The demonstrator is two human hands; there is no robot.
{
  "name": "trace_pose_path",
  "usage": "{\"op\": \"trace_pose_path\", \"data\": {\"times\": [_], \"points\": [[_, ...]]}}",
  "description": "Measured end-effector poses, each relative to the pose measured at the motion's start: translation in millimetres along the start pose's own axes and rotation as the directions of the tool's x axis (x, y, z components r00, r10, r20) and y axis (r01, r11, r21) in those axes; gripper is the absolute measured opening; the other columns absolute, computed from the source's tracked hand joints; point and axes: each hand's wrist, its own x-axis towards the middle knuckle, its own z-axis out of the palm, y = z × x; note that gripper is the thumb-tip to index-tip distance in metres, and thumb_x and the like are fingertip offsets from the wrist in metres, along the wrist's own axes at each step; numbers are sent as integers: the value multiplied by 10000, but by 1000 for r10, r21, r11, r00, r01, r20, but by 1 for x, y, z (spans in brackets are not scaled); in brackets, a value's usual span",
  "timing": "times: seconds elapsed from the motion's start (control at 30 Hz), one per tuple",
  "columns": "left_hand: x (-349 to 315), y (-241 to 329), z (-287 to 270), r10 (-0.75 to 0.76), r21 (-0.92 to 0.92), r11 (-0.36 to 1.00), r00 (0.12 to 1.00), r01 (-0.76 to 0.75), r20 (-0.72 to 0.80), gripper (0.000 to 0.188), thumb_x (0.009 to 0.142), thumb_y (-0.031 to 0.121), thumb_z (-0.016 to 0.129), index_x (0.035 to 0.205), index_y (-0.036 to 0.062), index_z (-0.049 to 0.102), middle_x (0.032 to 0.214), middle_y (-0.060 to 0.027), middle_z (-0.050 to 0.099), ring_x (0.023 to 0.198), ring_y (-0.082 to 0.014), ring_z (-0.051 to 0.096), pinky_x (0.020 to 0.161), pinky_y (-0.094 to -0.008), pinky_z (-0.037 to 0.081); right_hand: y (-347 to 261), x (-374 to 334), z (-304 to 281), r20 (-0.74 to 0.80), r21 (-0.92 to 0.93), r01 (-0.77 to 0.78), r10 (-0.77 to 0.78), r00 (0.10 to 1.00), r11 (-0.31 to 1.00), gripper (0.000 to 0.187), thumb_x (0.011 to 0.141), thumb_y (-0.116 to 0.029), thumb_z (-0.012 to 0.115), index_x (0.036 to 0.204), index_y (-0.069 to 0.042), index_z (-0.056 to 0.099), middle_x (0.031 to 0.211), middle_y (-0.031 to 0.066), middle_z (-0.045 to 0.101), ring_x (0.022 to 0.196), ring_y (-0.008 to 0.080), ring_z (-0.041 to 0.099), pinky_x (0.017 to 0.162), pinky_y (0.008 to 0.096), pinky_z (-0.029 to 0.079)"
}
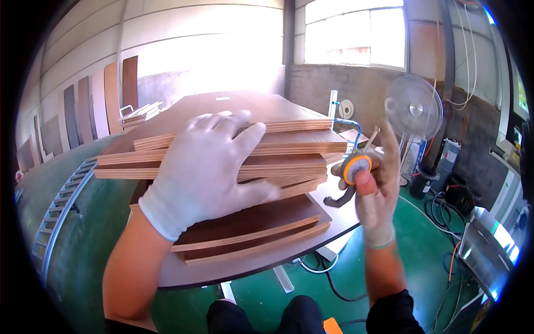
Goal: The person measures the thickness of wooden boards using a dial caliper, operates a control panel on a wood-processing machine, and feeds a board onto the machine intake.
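My left hand (pixel 208 167), in a white glove, is spread open over the front edges of a stack of brown boards (pixel 295 147). Its fingertips reach over the upper boards and its thumb is blurred; whether the palm touches them I cannot tell. In my right hand (pixel 384 189), gloved with a stained palm, is a small round tool (pixel 356 166) with an orange rim and a dark curved arm. The thumb presses on its round face, while another finger points up. The lower boards (pixel 256 236) lie unevenly on a pale round-edged table (pixel 222 273).
A metal ladder (pixel 64 200) lies at the left, with upright panels (pixel 97 100) against the wall behind. On the right stand a fan (pixel 414 108), black buckets (pixel 424 179) and a shiny metal box (pixel 489 250). Hoses and cables (pixel 334 284) trail over the green floor.
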Motion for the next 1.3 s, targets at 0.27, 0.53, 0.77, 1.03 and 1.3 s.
{"op": "trace_pose_path", "data": {"times": [0.27,0.53,0.77,1.03,1.3], "points": [[-8,2,2,-26,160,986,998,35,-54,762,696,353,932,1354,79,661,1386,-180,652,1259,-392,629,1082,-507,506,-32,56,11,263,-111,52,-21,965,992,942,968,-179,793,1703,-47,219,1048,67,700,873,89,620,760,233,528],[-6,3,4,-21,141,989,996,32,-81,756,684,318,929,1352,82,666,1369,-191,655,1242,-394,633,1072,-504,511,-21,67,27,353,-51,55,-33,935,997,849,962,-83,782,1677,-73,323,986,36,671,798,64,578,701,236,537],[-6,0,4,-7,157,987,995,22,-95,758,691,331,923,1356,76,662,1358,-193,654,1225,-396,638,1056,-505,516,-32,73,24,325,-87,-113,135,936,990,673,950,-246,829,1503,-17,522,993,42,693,918,90,631,834,230,507],[-4,5,4,-16,160,987,996,29,-83,765,689,322,924,1362,75,660,1359,-201,651,1226,-408,635,1057,-509,514,-27,89,11,462,-125,84,-17,886,989,571,944,-181,805,1432,-36,547,860,73,694,769,116,672,706,303,553],[-3,11,4,-29,182,983,997,41,-69,778,670,309,933,1365,88,662,1366,-194,651,1240,-403,631,1073,-516,507,-10,84,8,420,-32,53,-35,907,998,582,973,-232,798,1446,-17,535,788,40,645,687,76,555,637,246,453]]}}
